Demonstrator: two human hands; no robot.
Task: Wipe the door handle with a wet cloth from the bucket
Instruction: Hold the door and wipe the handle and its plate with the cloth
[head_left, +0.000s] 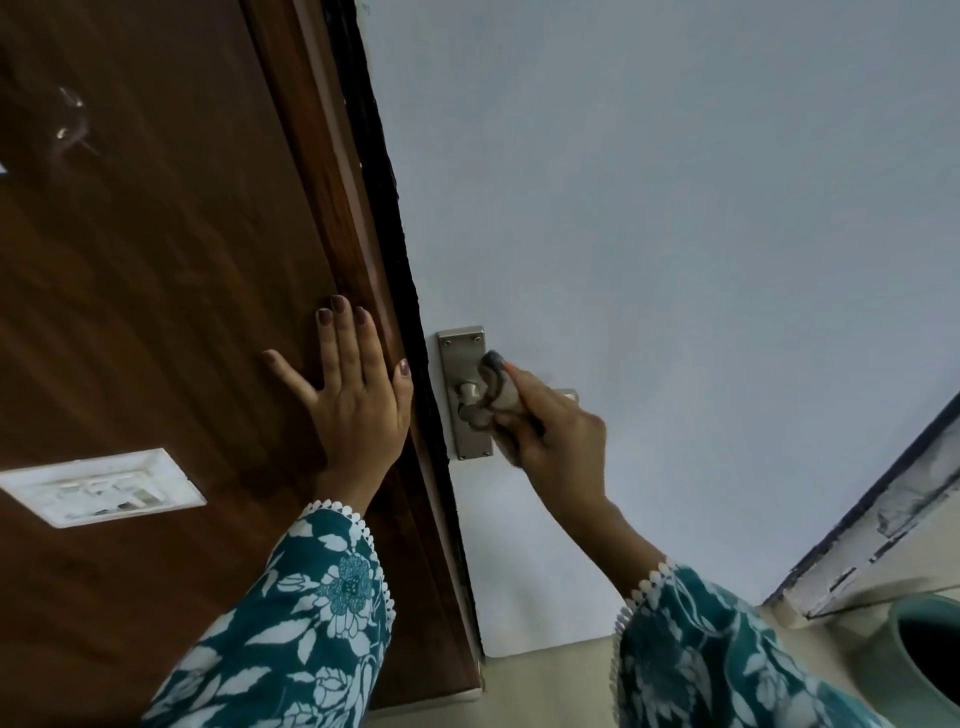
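Pale door (675, 208): right hand (558, 431) gripped cloth (493, 387) on handle (470, 400); left hand (353, 384) lay flat, open. Cloth might slip off.

1. The left hand (353, 395) sits at centre left of the frame, palm flat, fingers spread and pointing up, thumb out to the left.
2. Its forearm rises from the lower left in a teal floral sleeve (291, 623).
3. The right hand (558, 434) is at centre frame, fingers curled closed, blurred.
4. Its forearm runs from the lower right, bare past the cuff.
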